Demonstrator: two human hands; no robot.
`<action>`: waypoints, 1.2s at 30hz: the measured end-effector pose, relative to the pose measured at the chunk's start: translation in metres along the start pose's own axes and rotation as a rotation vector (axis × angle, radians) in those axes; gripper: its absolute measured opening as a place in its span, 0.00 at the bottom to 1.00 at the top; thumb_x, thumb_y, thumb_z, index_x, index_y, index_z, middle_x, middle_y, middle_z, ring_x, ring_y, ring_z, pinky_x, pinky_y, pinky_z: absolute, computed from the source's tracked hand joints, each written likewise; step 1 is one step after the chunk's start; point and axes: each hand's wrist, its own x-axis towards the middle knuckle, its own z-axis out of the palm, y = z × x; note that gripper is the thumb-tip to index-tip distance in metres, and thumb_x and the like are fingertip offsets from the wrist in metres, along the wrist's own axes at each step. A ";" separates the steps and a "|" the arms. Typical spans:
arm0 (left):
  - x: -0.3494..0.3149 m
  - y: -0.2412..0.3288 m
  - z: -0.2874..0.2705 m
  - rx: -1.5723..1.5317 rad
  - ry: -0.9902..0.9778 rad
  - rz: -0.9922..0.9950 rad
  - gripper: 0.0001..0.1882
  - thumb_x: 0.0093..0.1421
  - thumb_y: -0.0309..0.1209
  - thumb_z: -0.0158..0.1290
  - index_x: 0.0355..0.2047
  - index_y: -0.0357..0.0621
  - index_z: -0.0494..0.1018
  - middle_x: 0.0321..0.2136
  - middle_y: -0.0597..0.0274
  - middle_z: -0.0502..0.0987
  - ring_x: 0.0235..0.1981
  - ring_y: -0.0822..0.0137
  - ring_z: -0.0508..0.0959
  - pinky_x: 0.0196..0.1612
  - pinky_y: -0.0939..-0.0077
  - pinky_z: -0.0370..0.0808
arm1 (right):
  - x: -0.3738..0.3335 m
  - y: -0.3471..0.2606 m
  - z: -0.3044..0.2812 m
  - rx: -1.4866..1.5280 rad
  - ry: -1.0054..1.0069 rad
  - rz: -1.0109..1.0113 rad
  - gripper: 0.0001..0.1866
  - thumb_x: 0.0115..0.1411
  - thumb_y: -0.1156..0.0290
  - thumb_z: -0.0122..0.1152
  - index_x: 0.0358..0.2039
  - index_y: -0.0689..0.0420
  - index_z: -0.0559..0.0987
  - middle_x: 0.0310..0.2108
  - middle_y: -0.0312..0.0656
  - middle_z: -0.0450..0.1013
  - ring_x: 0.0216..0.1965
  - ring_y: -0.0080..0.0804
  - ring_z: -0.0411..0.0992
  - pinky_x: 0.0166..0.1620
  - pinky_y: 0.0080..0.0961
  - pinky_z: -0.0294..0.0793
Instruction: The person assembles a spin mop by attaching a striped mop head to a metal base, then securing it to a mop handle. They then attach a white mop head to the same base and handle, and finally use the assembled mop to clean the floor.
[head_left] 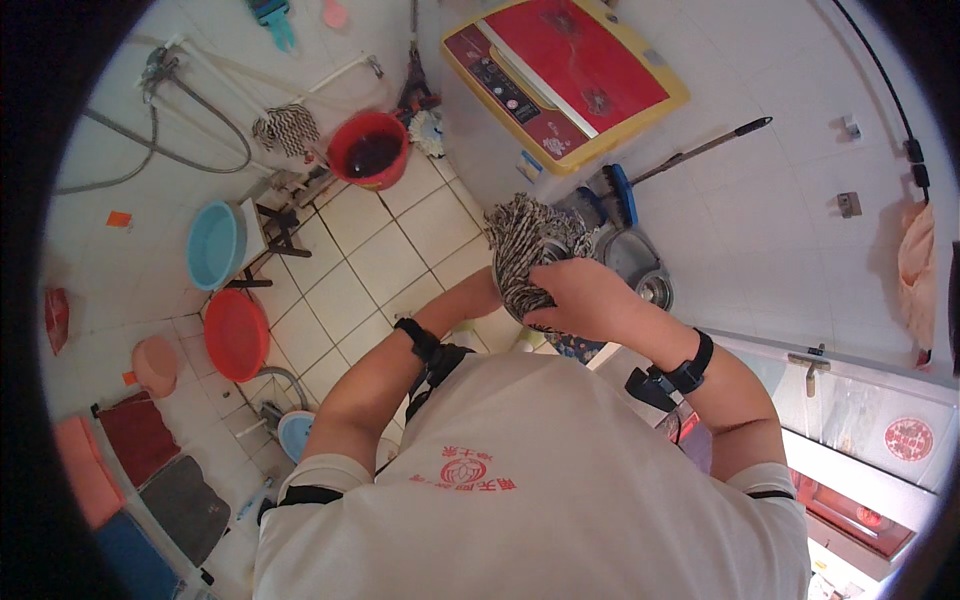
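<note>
A mop head (520,235) with grey-and-white striped strands is held up in front of my chest. My right hand (590,297) lies over its near right side, the fingers curled into the strands beside a round metallic-looking centre. From the left, my left hand (488,290) reaches behind and under the mop head, so its fingers are hidden. I see no handle attached to the mop head.
A red bucket (342,150) with dark contents stands on the tiled floor (345,285). Blue (205,245) and red (225,335) basins are at the left. A yellow-rimmed washing machine (620,130) stands far right, near brushes (622,195) and a grey metal-looking basin (628,250).
</note>
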 end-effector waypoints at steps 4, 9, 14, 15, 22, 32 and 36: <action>0.004 -0.008 0.000 -0.041 0.012 0.001 0.21 0.67 0.30 0.50 0.59 0.42 0.73 0.57 0.47 0.77 0.58 0.53 0.76 0.63 0.62 0.69 | 0.002 0.003 0.005 0.013 -0.021 0.010 0.17 0.54 0.59 0.67 0.30 0.63 0.79 0.28 0.58 0.77 0.36 0.58 0.77 0.40 0.48 0.78; 0.009 -0.010 0.006 -0.231 0.050 0.017 0.20 0.70 0.30 0.48 0.61 0.41 0.71 0.56 0.51 0.78 0.56 0.59 0.76 0.62 0.66 0.69 | 0.008 0.014 0.008 0.194 0.133 -0.004 0.16 0.53 0.63 0.68 0.31 0.65 0.79 0.28 0.60 0.75 0.33 0.60 0.75 0.37 0.45 0.76; 0.007 0.013 0.007 -0.518 0.130 0.040 0.20 0.74 0.35 0.46 0.60 0.38 0.70 0.54 0.61 0.77 0.55 0.67 0.74 0.62 0.68 0.69 | 0.011 0.037 0.007 0.370 0.234 0.038 0.14 0.51 0.69 0.71 0.31 0.66 0.79 0.24 0.56 0.73 0.24 0.45 0.70 0.33 0.36 0.73; 0.006 0.020 0.006 -0.511 0.162 0.135 0.20 0.74 0.36 0.45 0.59 0.37 0.70 0.54 0.60 0.78 0.55 0.66 0.75 0.62 0.68 0.68 | 0.010 0.041 0.006 0.409 0.245 0.035 0.14 0.51 0.69 0.71 0.31 0.66 0.79 0.24 0.56 0.73 0.23 0.43 0.69 0.33 0.36 0.73; 0.005 0.077 -0.004 -0.675 -0.048 -0.214 0.21 0.77 0.41 0.40 0.57 0.35 0.69 0.51 0.54 0.77 0.53 0.62 0.79 0.56 0.66 0.77 | 0.002 0.053 0.004 0.449 0.256 0.118 0.13 0.51 0.69 0.71 0.29 0.66 0.78 0.21 0.53 0.71 0.22 0.35 0.66 0.31 0.33 0.71; 0.015 0.103 0.007 -1.003 -0.024 -0.191 0.19 0.76 0.39 0.42 0.58 0.38 0.66 0.45 0.55 0.79 0.43 0.62 0.84 0.47 0.68 0.83 | -0.016 0.052 0.000 0.475 0.344 0.231 0.12 0.52 0.70 0.68 0.28 0.66 0.78 0.20 0.50 0.72 0.22 0.27 0.66 0.31 0.30 0.72; 0.017 0.109 0.014 -0.913 0.047 -0.110 0.17 0.77 0.38 0.41 0.56 0.38 0.67 0.42 0.58 0.79 0.38 0.68 0.84 0.43 0.73 0.83 | -0.023 0.049 -0.002 0.593 0.405 0.214 0.09 0.53 0.72 0.66 0.28 0.66 0.78 0.20 0.45 0.71 0.25 0.19 0.66 0.31 0.27 0.73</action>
